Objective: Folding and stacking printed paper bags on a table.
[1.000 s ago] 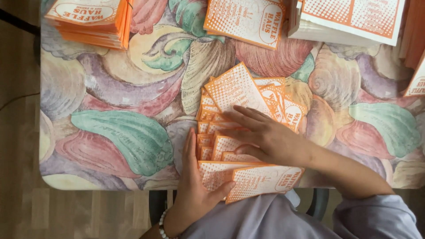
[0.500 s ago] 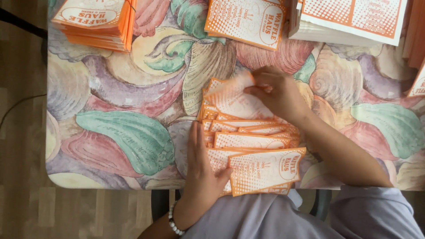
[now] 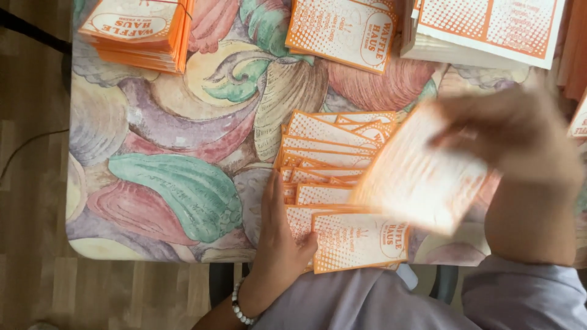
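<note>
Card (image 3: 422, 177) — pinched in my blurred right hand (image 3: 513, 137), lifted just right of the fanned row of orange cards (image 3: 324, 165) — my left hand (image 3: 278, 235), fingers flat, pinning the row's near end.

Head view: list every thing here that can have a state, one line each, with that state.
Left hand: flat, pressing the near edge of the fanned cards.
Right hand: raised and blurred, gripping the lifted card.
Lifted card: off the table, tilted, blurred.
Fanned cards: spread in overlapping rows on the tablecloth.
Corner stack: squared up, untouched.
Single sheet: lying flat.
Tablecloth: spread flat.
</note>
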